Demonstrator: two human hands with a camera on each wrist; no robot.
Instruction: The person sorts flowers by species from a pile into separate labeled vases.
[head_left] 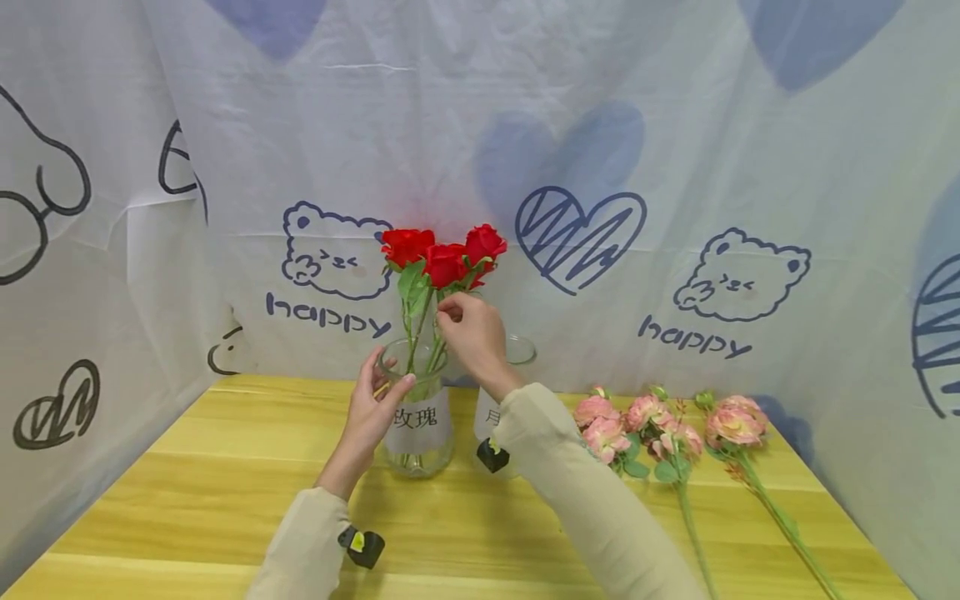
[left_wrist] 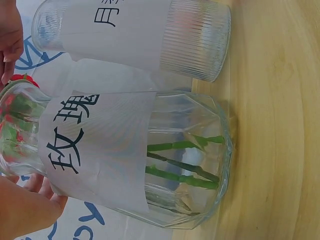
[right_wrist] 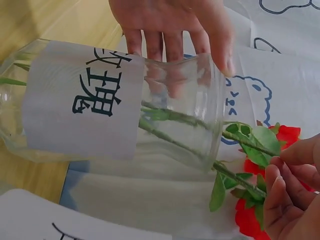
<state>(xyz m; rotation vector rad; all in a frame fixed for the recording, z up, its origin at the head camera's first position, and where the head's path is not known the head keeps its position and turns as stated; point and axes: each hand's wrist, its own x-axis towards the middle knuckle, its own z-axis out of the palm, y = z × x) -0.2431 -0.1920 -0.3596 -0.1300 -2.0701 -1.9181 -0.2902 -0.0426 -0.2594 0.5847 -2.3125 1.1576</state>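
A clear glass vase (head_left: pixel 420 468) with a white paper label stands on the table, several red roses (head_left: pixel 446 265) rising from its mouth. My left hand (head_left: pixel 369 415) holds the vase near its neck, with fingers behind the glass and the thumb by the rim. Above the mouth, my right hand (head_left: pixel 474 335) pinches a green rose stem (right_wrist: pixel 250 142) between thumb and fingertips. Cut stem ends (left_wrist: pixel 182 177) show inside the vase near its base in the left wrist view. Some blooms are partly hidden behind the right hand in the right wrist view.
A second labelled glass vase (left_wrist: pixel 197 37) with ribbed sides stands just right of the first, partly behind my right forearm. Several pink flowers (head_left: pixel 738 423) on long stems lie at the table's right. A printed white cloth (head_left: pixel 450 150) hangs behind the wooden table (head_left: pixel 187 500).
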